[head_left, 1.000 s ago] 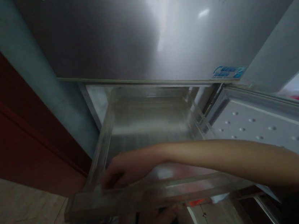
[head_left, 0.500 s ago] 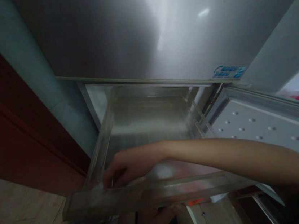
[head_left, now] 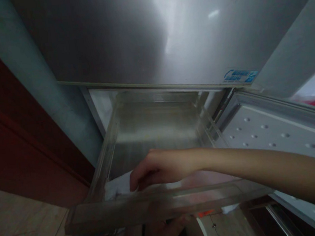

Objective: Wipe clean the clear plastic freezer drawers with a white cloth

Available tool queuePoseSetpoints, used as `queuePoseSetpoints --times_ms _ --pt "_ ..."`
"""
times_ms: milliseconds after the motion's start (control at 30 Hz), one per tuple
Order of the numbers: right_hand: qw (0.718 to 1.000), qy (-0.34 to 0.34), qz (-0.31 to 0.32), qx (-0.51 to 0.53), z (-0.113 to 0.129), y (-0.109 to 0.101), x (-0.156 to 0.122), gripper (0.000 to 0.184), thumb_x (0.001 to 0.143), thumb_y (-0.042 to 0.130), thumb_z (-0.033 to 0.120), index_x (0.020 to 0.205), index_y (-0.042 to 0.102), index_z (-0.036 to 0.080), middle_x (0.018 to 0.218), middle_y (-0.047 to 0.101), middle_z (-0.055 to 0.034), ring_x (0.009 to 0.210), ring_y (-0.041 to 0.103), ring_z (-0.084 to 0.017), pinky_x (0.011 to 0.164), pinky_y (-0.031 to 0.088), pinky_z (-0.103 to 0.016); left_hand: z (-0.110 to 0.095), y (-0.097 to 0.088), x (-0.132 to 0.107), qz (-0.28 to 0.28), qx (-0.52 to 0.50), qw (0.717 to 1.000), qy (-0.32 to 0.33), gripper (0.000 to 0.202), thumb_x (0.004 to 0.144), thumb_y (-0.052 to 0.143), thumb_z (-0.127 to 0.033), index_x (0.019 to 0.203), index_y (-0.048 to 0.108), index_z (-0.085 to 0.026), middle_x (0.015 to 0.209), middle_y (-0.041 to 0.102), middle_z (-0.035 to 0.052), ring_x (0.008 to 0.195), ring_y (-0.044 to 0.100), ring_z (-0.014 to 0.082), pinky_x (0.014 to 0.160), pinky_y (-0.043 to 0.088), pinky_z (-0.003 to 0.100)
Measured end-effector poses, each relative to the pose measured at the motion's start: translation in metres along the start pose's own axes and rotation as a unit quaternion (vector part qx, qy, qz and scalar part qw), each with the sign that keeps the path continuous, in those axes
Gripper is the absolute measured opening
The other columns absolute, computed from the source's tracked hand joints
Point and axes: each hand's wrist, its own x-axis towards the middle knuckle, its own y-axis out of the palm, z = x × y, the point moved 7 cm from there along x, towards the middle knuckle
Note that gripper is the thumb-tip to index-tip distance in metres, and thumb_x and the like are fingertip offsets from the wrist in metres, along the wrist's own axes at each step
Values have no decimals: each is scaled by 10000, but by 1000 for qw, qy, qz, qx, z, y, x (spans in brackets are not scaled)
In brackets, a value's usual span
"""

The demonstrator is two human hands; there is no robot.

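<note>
A clear plastic drawer (head_left: 105,159) stands pulled out of the fridge below the closed grey upper door (head_left: 124,34). My right hand (head_left: 155,169) reaches across from the right into the drawer's front part. Its fingers are curled down on the edge of a white cloth (head_left: 117,186) that lies in the front left corner. My left hand (head_left: 162,235) shows dimly under the drawer's front lip (head_left: 100,214), thumb up against the lip, and seems to grip it from below.
The open lower fridge door (head_left: 277,134), white with small dimples, juts out on the right. A dark red wooden panel (head_left: 11,143) and a pale blue wall strip (head_left: 35,79) stand on the left. Tiled floor (head_left: 19,230) lies at lower left.
My right hand has slid to the right from the drawer's front left corner, and the white cloth now shows beside its fingers. The drawer and my left hand have hardly moved.
</note>
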Motion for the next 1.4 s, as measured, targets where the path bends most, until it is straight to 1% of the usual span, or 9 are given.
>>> queuePoseSetpoints --times_ms 300,433,567,767,933,1033,1133,1233,1400 --pt "995 89 -21 -31 -4 -4 -41 175 933 555 101 976 723 78 905 741 -71 826 653 -111 756 478 -201 -4 2 0 -16 -3 1000 9 248 788 686 -449 709 781 -234 773 785 43 812 724 245 934 559 408" --pt "980 138 -91 -114 -9 -16 -32 210 932 554 102 1061 718 85 969 750 -87 833 672 -125 733 468 -213 -3 0 0 -35 -27 999 10 203 767 725 -430 731 792 -242 747 785 31 786 728 244 886 568 378" --pt "970 124 -138 -158 -4 -20 -3 263 958 514 119 1145 697 131 1092 745 -82 968 684 -157 790 462 -231 0 1 1 -18 -52 998 11 258 762 737 -475 763 804 -226 762 792 41 803 735 251 874 558 372" --pt "977 69 2 -200 3 9 40 237 960 497 171 1096 688 138 1148 723 -64 1031 666 -169 858 452 -222 6 0 2 -14 -15 1000 22 326 803 696 -517 925 815 -240 890 805 57 902 739 276 886 547 392" --pt "982 47 88 -161 -3 26 49 142 935 534 123 932 673 149 1032 714 -19 936 632 -113 833 433 -176 4 1 2 -3 -43 999 27 301 800 706 -515 869 820 -245 857 805 42 857 743 248 899 541 360" --pt "985 52 106 -123 -9 27 43 133 919 545 85 889 669 124 929 703 -7 863 625 -102 789 437 -165 1 2 2 -4 -40 999 26 238 804 711 -431 884 821 -236 813 801 41 809 740 238 876 547 357" --pt "990 54 75 -107 -11 21 32 157 933 542 96 1008 676 65 987 704 -53 892 623 -107 810 442 -175 -2 2 3 -1 -38 999 10 203 795 695 -373 870 819 -230 821 801 42 829 739 237 898 549 365" --pt "992 69 43 -101 -13 13 16 205 937 540 94 1078 672 26 1002 710 -96 884 626 -113 792 449 -191 -4 1 3 -8 -14 1000 12 209 789 684 -403 778 805 -234 791 796 43 825 738 244 901 552 371" --pt "988 140 1 -63 -21 5 -28 179 920 570 103 1038 698 61 858 701 -53 759 598 -106 703 437 -206 -2 0 3 -18 13 999 32 325 792 679 -509 695 790 -219 732 781 54 771 726 252 861 563 384"
